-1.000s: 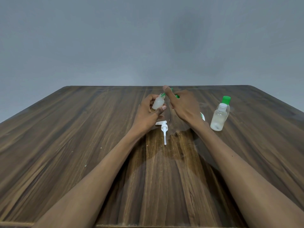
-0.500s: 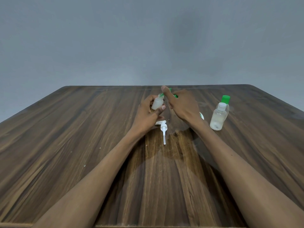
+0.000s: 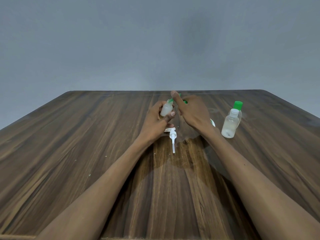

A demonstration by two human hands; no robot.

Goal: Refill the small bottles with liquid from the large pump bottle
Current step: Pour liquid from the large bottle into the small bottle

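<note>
Head view: a dark wood-grain bench [image 3: 69,153] carries both outstretched forearms. The left hand [image 3: 155,122] curls its fingers round a small frosted plastic bottle [image 3: 166,110], held tilted above the bench. The right hand [image 3: 192,113] grips something green at the bottle's mouth (mostly hidden). A white pump head [image 3: 172,137] lies below.

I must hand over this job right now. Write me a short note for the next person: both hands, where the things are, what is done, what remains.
Left hand holds a small bottle.
Right hand is at its green cap; on or off, I cannot tell.
Pump head lies on the table below the hands.
Two small bottles stand at right: white cap, green cap behind.
Large bottle is hardly visible.
Left: finish the held bottle, check the others.
</note>
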